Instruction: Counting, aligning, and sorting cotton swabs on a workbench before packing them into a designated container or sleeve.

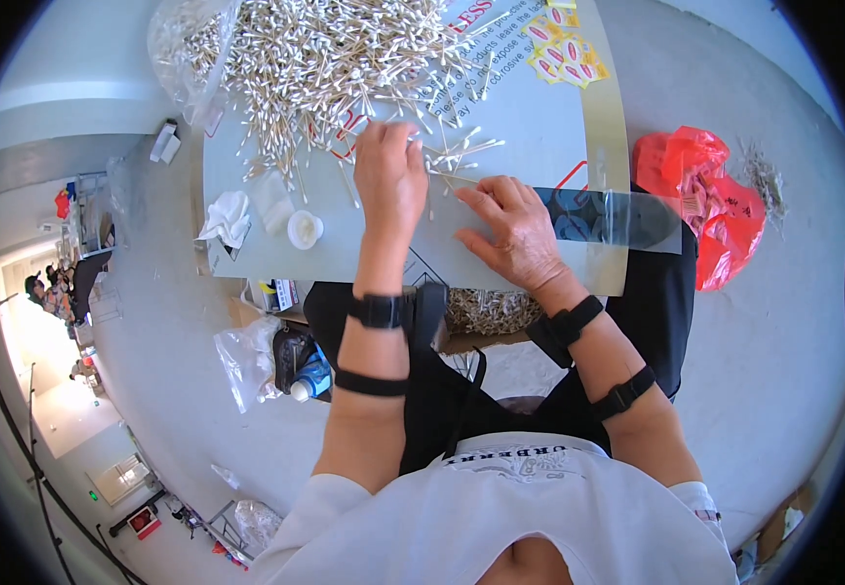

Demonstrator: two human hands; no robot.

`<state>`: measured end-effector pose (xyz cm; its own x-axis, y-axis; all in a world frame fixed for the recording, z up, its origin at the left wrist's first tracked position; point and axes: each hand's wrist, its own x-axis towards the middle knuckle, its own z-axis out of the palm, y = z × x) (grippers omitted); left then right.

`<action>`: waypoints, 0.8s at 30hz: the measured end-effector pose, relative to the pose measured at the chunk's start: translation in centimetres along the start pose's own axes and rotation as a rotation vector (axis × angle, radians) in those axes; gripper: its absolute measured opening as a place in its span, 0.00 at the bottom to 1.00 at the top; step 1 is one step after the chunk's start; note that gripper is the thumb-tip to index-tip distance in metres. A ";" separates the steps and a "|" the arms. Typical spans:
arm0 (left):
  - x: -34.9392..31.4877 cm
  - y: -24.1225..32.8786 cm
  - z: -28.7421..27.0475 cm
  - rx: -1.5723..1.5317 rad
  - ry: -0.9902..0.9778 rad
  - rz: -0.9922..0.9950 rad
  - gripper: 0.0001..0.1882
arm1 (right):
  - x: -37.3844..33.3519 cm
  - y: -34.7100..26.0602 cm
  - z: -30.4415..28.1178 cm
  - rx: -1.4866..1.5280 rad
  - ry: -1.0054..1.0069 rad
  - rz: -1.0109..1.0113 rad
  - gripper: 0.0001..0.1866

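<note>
A large heap of cotton swabs (315, 68) covers the far part of the table. At its near edge is my left hand (388, 180), fingers bent and drawn together; what they hold, if anything, is hidden. To its right, my right hand (518, 234) rests low over the tabletop, with thumb and index finger apart. A few loose swabs (463, 154) lie between and just beyond the two hands. Beside my right hand, a clear plastic strip or sleeve (608, 218) stretches to the table's right edge and overhangs it.
A small white round tub (306, 230) and a crumpled white tissue (226, 218) sit at the table's left. Yellow stickers (569, 58) lie far right. A red plastic bag (710, 205) is on the floor to the right. Below the table edge, a box (489, 314) holds more swabs.
</note>
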<state>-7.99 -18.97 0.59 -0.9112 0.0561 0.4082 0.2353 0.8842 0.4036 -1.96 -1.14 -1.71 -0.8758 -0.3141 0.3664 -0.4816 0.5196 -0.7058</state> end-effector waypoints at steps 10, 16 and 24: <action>8.6 -2.7 3.0 0.167 -0.358 0.368 0.03 | 0.2 -0.4 -0.1 -0.123 -0.134 0.002 0.24; 8.1 -3.4 3.0 -0.104 -0.326 0.063 0.02 | 0.3 -0.3 -0.1 -0.129 -0.116 0.018 0.24; 7.8 -3.0 3.9 0.061 -0.174 0.367 0.04 | 0.3 -0.6 0.3 -0.119 -0.108 0.012 0.23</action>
<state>-17.11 -19.38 -0.69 -0.8153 0.4463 0.3690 0.5398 0.8164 0.2050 -1.95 -1.78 -1.41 -0.8762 -0.3873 0.2868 -0.4770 0.6122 -0.6306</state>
